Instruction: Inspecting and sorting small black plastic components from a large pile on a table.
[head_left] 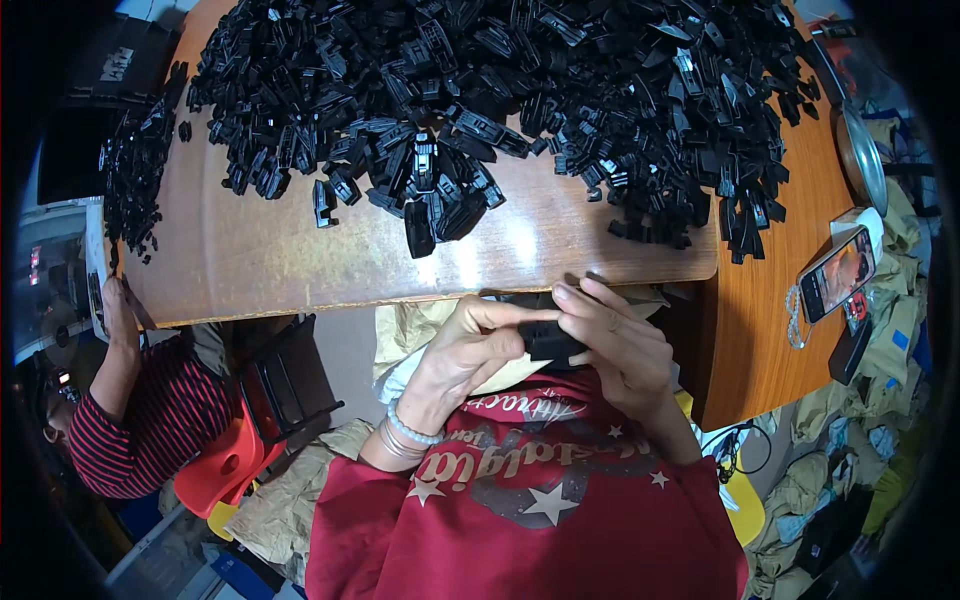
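Both hands meet just below the wooden table's near edge, above my red shirt. My left hand point(465, 350) and my right hand point(615, 335) grip the same small black plastic part point(550, 342) between thumbs and fingers, which hide most of it. A bead bracelet circles my left wrist. A huge heap of similar black plastic parts point(520, 90) covers the far half of the wooden table point(300, 255).
A phone point(838, 272) lies on the table's right side, near a round metal dish point(862, 155). At the left, another person in a striped sleeve point(140, 420) reaches toward a smaller pile of black parts point(132, 180). A red chair point(235, 455) stands below.
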